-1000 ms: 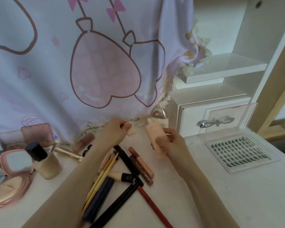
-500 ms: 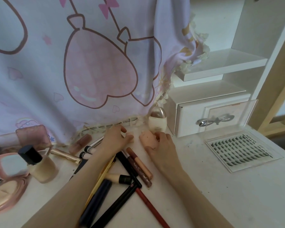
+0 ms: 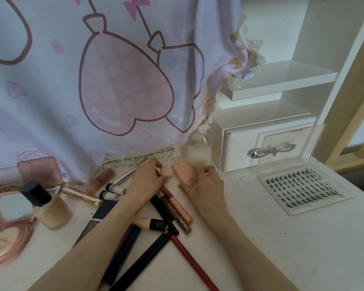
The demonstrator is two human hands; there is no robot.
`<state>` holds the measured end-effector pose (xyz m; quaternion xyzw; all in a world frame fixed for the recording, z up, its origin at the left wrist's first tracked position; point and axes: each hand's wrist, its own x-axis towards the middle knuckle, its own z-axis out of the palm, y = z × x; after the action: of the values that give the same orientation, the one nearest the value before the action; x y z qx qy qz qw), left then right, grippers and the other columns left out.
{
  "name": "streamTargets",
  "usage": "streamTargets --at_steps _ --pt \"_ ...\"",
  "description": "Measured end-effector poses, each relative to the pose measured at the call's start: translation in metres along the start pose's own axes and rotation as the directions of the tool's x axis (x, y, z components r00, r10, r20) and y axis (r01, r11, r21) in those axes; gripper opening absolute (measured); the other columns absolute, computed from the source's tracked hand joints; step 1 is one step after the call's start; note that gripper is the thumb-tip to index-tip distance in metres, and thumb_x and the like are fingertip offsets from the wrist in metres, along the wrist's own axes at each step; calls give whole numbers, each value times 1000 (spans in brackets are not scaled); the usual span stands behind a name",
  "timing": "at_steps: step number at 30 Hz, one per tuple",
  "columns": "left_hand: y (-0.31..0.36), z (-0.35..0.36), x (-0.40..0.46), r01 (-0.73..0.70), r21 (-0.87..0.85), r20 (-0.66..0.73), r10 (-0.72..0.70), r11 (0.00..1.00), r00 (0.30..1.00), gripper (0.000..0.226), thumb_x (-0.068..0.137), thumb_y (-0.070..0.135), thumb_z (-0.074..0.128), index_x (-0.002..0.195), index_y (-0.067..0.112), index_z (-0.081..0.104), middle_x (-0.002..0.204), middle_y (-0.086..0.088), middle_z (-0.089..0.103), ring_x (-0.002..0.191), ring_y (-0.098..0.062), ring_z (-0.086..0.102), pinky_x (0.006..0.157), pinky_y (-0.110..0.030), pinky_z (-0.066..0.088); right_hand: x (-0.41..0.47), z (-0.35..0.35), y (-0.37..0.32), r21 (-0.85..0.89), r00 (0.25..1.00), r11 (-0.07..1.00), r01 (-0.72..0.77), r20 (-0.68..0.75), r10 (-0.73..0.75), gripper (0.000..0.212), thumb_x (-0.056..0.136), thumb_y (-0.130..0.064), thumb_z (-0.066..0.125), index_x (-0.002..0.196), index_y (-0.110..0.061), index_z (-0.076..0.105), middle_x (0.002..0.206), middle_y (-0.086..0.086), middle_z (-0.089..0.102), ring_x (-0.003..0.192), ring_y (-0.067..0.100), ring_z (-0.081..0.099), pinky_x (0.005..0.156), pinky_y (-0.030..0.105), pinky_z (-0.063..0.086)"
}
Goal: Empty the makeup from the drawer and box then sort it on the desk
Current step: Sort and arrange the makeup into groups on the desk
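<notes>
Peach squeeze tube (image 3: 183,171) is lying flat on the white desk (image 3: 282,238), matte and soft-looking, long axis running from its end at the back-left toward the front-right under the right hand (image 3: 204,181), whose curled fingers grip its near end. Left hand (image 3: 145,179) pinches a small peach cap (image 3: 166,170) just beside the tube's far end. Smooth pencils (image 3: 177,206) are fanned out below.
</notes>
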<state>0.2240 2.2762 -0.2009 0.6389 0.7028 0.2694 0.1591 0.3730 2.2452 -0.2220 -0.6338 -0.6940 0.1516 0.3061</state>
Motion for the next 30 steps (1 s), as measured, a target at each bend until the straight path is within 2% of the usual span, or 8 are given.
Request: streamTargets --at_steps 4,7,9,12,14,18,22,30 --pt "4 1 -9 -43 28 -33 44 999 998 36 86 25 63 118 12 51 95 -3 57 91 -19 53 77 -27 39 2 -3 5 307 996 950 -59 -47 77 50 87 -31 63 132 -15 47 125 3 45 97 18 55 88 23 41" --pt "6 1 -18 -107 95 -57 113 990 992 41 86 31 61 122 14 51 116 -10 50 109 -25 47 91 -32 39 3 -6 7 352 976 935 -41 -184 112 35 91 -23 56 124 -11 52 120 3 51 87 12 53 78 17 36" --pt "12 1 -25 -145 158 -45 154 977 987 48 84 39 61 126 17 49 126 -9 44 119 -26 39 99 -35 34 3 -7 6 350 962 936 -28 -246 121 32 92 -18 53 123 -9 51 120 4 49 93 15 53 78 17 35" --pt "23 5 -32 -183 217 68 172 959 983 63 80 48 62 134 25 41 140 -4 31 131 -24 25 105 -36 26 4 -1 5 305 972 952 0 -224 72 42 92 -13 51 133 -9 43 129 7 42 113 21 49 84 16 32" --pt "27 9 -32 -185 228 147 153 956 977 67 79 48 63 137 26 38 143 -4 27 132 -24 23 106 -36 26 3 1 6 288 977 958 3 -207 59 50 92 -12 50 139 -11 34 136 7 37 120 23 44 88 19 32" --pt "29 13 -27 -211 233 166 175 949 971 64 81 45 62 137 24 39 139 -4 32 127 -23 32 103 -34 32 12 2 8 288 978 957 -38 -186 95 60 92 -12 50 144 -6 21 136 14 36 124 29 41 95 29 35" --pt "27 12 -25 -213 236 195 169 948 966 61 82 42 61 137 25 39 140 -3 31 126 -21 35 101 -33 33 29 5 6 291 972 952 -97 -177 153 57 90 -16 55 138 0 27 127 22 46 116 37 46 94 41 39" --pt "26 13 -18 -241 289 182 194 927 964 55 86 41 57 135 22 40 141 -5 32 127 -23 34 101 -35 31 40 9 7 239 965 966 -102 -213 155 44 91 -7 51 131 4 34 124 21 49 111 37 50 86 37 38"
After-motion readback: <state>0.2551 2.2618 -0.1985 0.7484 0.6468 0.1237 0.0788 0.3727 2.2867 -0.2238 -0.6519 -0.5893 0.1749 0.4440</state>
